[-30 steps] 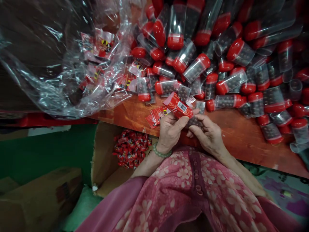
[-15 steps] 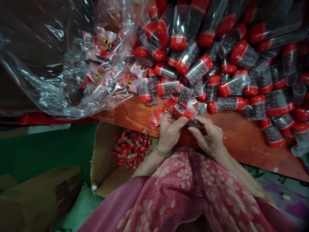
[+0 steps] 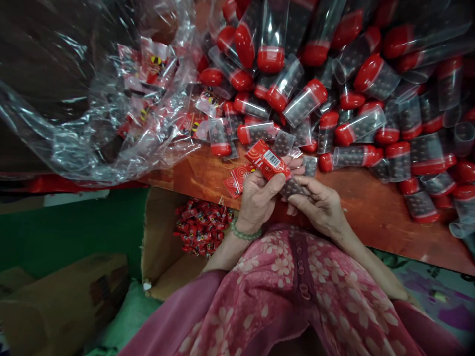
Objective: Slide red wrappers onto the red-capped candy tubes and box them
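My left hand [image 3: 258,200] pinches a red printed wrapper [image 3: 270,162] with a barcode, thumb on top. At the wrapper's lower end is a clear container of small dark balls [image 3: 293,188], held by the thumb and fingers of my right hand [image 3: 321,202]. Whether the container sits inside the wrapper or only against it, I cannot tell. Another red printed wrapper [image 3: 235,182] lies flat on the table beside my left hand. Just beyond my fingers, small clear packs of dark balls [image 3: 284,142] lie at the edge of the heap.
A big heap of clear, red-capped tubes [image 3: 306,104] covers the back and right of the wooden table [image 3: 365,202]. At left, a clear plastic bag [image 3: 81,153] holds printed wrappers [image 3: 154,64]. Below the table edge, a cardboard box [image 3: 159,247] contains many small red packages [image 3: 202,227].
My left hand has shifted slightly left and the wrapper has tilted, showing its barcode more squarely. More of the dark balls now shows between my hands. My right fingers have moved a little.
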Available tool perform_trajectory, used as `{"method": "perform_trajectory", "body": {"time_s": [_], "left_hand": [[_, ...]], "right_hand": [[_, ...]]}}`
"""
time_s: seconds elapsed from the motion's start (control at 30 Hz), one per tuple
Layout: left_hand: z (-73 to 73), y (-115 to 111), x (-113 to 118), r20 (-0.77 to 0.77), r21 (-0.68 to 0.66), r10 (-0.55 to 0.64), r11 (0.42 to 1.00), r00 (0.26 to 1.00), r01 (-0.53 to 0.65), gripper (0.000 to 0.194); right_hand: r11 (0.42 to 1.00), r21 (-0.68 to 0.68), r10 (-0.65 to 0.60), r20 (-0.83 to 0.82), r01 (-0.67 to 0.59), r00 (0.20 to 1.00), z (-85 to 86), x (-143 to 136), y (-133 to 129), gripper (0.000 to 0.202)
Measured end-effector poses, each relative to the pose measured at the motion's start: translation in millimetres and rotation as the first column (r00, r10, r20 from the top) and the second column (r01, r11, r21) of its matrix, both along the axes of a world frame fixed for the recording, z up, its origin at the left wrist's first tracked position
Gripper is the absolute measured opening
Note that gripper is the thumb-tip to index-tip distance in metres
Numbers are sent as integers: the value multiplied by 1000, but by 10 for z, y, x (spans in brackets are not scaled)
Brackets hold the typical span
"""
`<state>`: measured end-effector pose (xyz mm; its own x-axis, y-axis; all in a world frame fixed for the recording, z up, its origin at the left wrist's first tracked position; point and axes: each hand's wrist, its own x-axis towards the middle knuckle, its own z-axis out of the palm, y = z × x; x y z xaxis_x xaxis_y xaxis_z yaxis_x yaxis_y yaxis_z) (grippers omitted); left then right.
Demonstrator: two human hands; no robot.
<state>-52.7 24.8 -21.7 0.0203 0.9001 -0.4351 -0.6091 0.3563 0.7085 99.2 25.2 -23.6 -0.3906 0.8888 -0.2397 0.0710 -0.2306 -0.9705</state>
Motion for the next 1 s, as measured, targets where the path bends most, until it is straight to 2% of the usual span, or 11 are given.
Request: {"method": "perform_trajectory", "body": {"time_s": [0.07,0.13,0.23,0.3,0.43,0.6,0.63,0.7,0.77,0.8,1.0], "left_hand": [[21,25,15,30,-7,24,1000,999,-24,54],[22,46,20,41,-20,50,999,998,-49,58],[10,59,30,64,-41,67,997,996,-65,57],[13,53,50,76,-52,73,996,994,-69,56],[43,25,112,11,-71,99,993,995,-98,43],[68,11,151,-21,-44,109,993,994,-110,38],[74,7,147,-9,-40,89,995,996,-90,39],[88,-11,131,11,-29,17,999,1000,-16,40],[97,-47,114,7,-21,-56,998,998,56,41],[97,-71,108,-3,-15,-88,996,996,88,41],[22,-233,113,-38,130,-128,983,991,132,47]], "right_hand": [[985,175,-34,130,10,991,-33,-12,-16,29],[936,353,-74,231,-13,970,-57,-12,-24,25],[882,469,-99,291,-51,952,-59,8,-26,22],[904,425,-90,278,-39,956,-35,26,-28,23],[980,199,-34,187,-4,982,-5,39,-41,31],[925,371,-186,262,80,947,-56,28,-43,29],[940,330,-173,238,88,956,-57,32,-41,30],[993,103,-73,80,65,994,-39,42,-37,32],[990,-138,-9,-151,-12,988,-4,47,-36,33],[978,-203,-10,-233,-39,972,15,46,-36,33],[965,-261,-58,-270,-15,961,75,24,-46,36]]}}
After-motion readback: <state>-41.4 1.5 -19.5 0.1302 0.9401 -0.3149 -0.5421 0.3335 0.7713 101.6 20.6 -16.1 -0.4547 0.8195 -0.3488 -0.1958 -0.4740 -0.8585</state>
